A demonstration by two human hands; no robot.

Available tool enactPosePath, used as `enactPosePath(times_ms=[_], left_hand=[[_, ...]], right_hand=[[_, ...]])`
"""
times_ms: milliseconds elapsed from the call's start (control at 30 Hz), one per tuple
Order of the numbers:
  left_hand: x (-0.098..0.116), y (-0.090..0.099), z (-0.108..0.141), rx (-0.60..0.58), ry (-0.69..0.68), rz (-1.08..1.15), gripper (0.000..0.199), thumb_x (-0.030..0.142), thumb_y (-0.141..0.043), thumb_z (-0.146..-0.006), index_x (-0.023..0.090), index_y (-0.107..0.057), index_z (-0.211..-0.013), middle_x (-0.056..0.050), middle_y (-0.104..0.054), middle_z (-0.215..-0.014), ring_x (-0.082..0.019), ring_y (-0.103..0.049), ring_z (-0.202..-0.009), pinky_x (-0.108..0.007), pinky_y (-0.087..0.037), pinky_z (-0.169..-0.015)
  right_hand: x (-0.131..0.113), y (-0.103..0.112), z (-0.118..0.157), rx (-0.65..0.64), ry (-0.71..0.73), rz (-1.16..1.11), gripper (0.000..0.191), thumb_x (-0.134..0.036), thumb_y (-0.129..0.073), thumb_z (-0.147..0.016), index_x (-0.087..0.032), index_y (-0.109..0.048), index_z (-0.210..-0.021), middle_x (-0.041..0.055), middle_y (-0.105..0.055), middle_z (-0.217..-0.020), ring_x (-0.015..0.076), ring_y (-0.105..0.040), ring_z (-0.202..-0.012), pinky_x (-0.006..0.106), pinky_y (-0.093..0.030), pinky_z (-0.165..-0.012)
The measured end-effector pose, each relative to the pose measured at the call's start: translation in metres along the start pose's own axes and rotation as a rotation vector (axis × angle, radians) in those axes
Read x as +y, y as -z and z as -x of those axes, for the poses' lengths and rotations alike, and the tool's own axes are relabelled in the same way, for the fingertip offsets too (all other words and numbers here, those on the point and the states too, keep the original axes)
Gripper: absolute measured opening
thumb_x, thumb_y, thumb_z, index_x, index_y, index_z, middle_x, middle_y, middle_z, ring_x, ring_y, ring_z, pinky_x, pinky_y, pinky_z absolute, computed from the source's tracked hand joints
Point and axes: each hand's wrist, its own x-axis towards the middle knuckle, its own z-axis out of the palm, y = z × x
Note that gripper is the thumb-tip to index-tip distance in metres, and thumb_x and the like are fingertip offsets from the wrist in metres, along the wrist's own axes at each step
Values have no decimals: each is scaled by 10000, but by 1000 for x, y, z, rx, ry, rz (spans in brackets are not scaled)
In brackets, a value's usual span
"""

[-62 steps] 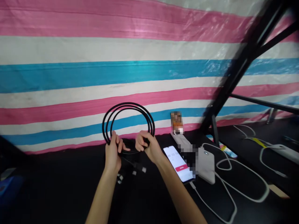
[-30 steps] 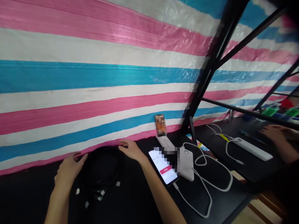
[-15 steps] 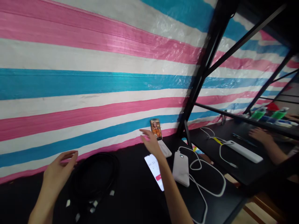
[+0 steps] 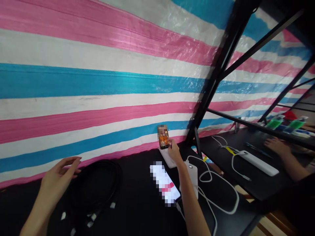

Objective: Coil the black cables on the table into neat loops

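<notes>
My right hand is at an upright phone that shows a colourful picture; its thumb or a finger touches the lower right of the screen. Below that phone lies a white case or stand. A second phone lies flat and lit on the black table, a cable at its lower end. My left hand hovers with fingers apart at the left edge of a coiled black cable with pale connectors, holding nothing. The right forearm partly covers a white power bank.
White cables loop at the right of the power bank. A black metal frame rises beyond them. Behind it are a white power strip, green bottles and another person's hand. A striped sheet hangs at the back.
My right hand has moved right and down onto the upright phone's lower screen edge. The flat phone shows more fully. The view has shifted slightly, and my left hand remains beside the coil.
</notes>
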Motion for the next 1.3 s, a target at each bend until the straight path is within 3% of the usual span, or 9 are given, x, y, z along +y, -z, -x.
enactPosePath(times_ms=[233, 433, 767, 1067, 1300], left_hand=[[-5, -1, -3, -4, 0, -62, 435, 555, -561, -616, 242, -604, -916, -12, -650, -686, -221, -627, -658, -323, -487, -689], [-1, -4, 1, 2, -16, 2, 437, 546, -582, -591, 223, -603, -885, -10, -638, -736, -192, -617, -676, -260, -501, -601], [-1, -9, 1, -50, -73, 3, 425, 536, -571, -637, 207, -597, -903, -39, -626, -936, -179, -611, -703, -243, -513, -579], [4, -10, 4, -62, -71, 23, 440, 542, -575, -629, 197, -593, -899, -38, -619, -934, -160, -603, -683, -227, -505, -573], [-4, -11, -1, -47, -86, 20, 476, 603, -561, -599, 217, -597, -875, -21, -617, -886, -150, -602, -673, -218, -503, -553]], right_hand=[[-13, -11, 0, -34, -7, 71, 366, -59, -369, -661, -185, -520, -969, 103, -634, -990, 246, -564, -972, 423, -341, -919], [-18, -15, 1, -42, -41, 100, 377, -89, -416, -650, -187, -505, -1003, 116, -615, -1040, 269, -541, -1011, 468, -286, -951], [-18, -14, 1, -47, -40, 93, 321, -101, -401, -652, -182, -511, -943, 111, -623, -973, 264, -544, -979, 456, -316, -922], [-15, -14, 2, -20, 9, 31, 333, -73, -384, -623, -184, -510, -911, 105, -624, -982, 252, -552, -973, 417, -347, -908], [2, -12, -3, 46, 22, -38, 374, -69, -340, -620, -191, -464, -951, 99, -576, -1142, 226, -533, -1047, 385, -391, -888]])
